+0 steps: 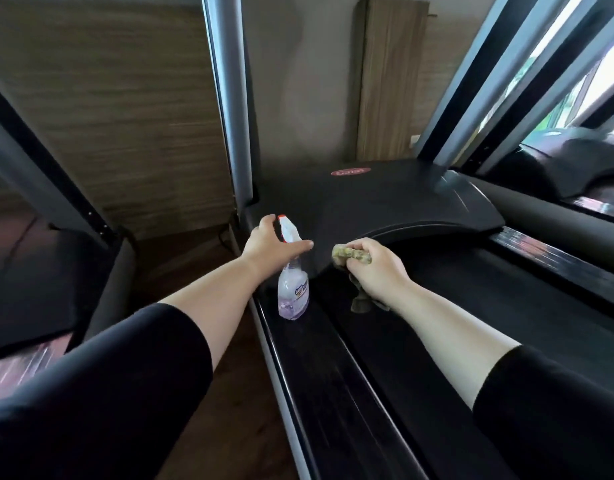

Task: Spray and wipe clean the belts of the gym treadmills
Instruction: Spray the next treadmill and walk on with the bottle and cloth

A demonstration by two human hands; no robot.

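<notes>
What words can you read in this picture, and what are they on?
No text reads clearly.
Red oval logo on the treadmill's black motor cover: white word, maybe starting "G", too blurred to read.
Label on the spray bottle: too small to read.

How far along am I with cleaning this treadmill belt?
Done: can't tell; the black treadmill belt shows no wetness. In hand: right hand grips a crumpled yellow-green cloth at the belt's front; left hand is open around the upright clear spray bottle. Left: wiping the belt.
</notes>
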